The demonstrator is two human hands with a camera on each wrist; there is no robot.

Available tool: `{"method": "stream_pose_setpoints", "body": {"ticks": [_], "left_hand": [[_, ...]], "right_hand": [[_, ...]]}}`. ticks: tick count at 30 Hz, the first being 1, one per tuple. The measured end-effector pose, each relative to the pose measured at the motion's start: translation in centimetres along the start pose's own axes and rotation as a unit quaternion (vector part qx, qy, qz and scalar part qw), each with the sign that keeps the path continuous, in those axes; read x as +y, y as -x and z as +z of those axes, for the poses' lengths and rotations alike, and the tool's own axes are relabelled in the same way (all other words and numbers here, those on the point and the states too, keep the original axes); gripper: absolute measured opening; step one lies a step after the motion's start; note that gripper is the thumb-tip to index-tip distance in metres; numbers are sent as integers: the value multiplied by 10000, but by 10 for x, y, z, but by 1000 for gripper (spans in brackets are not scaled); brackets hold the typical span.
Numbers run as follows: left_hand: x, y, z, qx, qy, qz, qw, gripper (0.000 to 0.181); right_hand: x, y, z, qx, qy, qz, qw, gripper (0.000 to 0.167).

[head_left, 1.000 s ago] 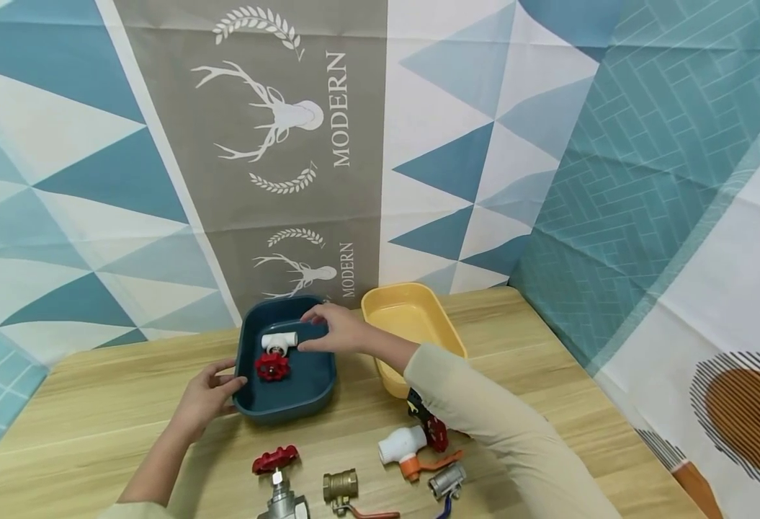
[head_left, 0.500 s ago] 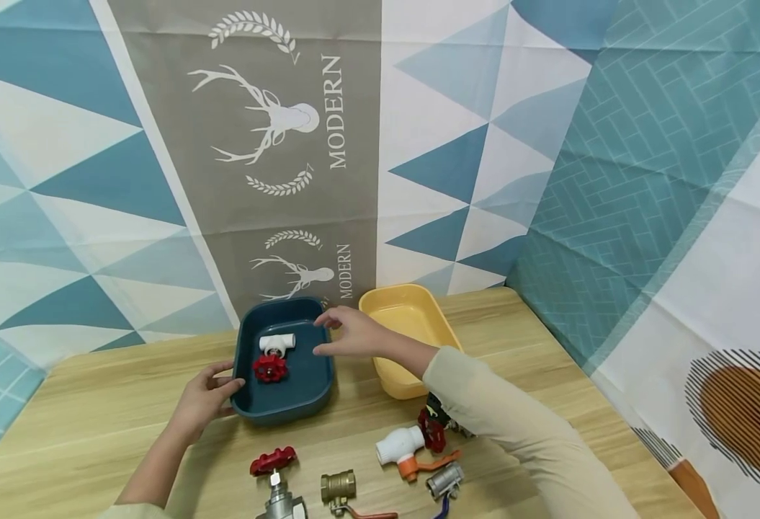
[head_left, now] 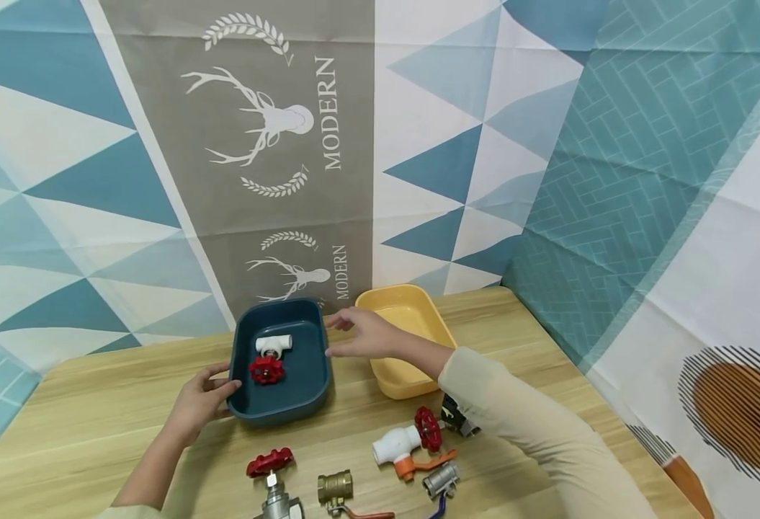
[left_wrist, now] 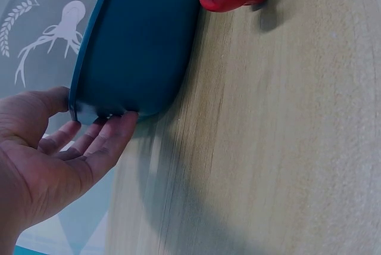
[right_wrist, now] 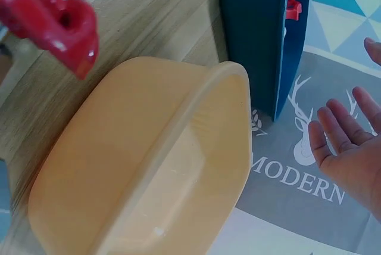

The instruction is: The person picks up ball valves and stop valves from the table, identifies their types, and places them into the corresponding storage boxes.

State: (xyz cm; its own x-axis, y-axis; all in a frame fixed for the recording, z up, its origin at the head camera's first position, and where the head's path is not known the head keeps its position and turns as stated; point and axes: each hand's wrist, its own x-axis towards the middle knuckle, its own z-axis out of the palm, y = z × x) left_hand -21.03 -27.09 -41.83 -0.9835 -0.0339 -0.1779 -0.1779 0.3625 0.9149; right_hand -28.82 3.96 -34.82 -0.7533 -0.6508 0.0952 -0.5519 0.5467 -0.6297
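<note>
My left hand (head_left: 203, 400) holds the left rim of a dark blue basin (head_left: 308, 382). In the left wrist view the thumb lies at the rim and the fingers (left_wrist: 113, 139) press the outer wall. A white valve (head_left: 274, 344) with a red handwheel (head_left: 266, 370) lies inside the basin. My right hand (head_left: 369, 333) hovers by the basin's right rim, with nothing in it. Its fingers (right_wrist: 339, 125) are loosely bent and spread in the right wrist view. Whether its fingertips touch the rim cannot be told.
A yellow basin (head_left: 412, 386) stands to the right, under my right forearm. Along the front lie a metal valve with a red handwheel (head_left: 270, 462), a brass ball valve (head_left: 336, 487), a white valve with an orange lever (head_left: 395, 445), a red handwheel (head_left: 428, 429) and a small metal valve (head_left: 441, 479).
My right hand has drawn back rightward from over the blue basin to its right rim. More of the red handwheel beside the white valve shows now. The left hand keeps its hold.
</note>
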Motion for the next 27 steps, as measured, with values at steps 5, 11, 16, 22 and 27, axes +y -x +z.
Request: {"method": "stream_pose_setpoints", "body": {"ticks": [5, 11, 16, 22, 27], "left_hand": [[0, -1, -1, -1, -14, -2, 10000, 58], [-2, -3, -2, -36, -38, 5, 10000, 60], [-2, -4, -2, -52, -49, -1, 10000, 59], [-2, -4, -2, -78, -41, 9, 10000, 59], [-1, -3, -2, -46, -75, -38, 10000, 59]], "right_hand": [[1, 6, -3, -45, 43, -62, 10000, 52], [4, 15, -7, -51, 35, -169, 9998, 49], [7, 24, -10, -76, 46, -180, 9998, 48], [9, 32, -12, -68, 44, -18, 10000, 49], [11, 38, -14, -61, 38, 124, 9999, 48]]}}
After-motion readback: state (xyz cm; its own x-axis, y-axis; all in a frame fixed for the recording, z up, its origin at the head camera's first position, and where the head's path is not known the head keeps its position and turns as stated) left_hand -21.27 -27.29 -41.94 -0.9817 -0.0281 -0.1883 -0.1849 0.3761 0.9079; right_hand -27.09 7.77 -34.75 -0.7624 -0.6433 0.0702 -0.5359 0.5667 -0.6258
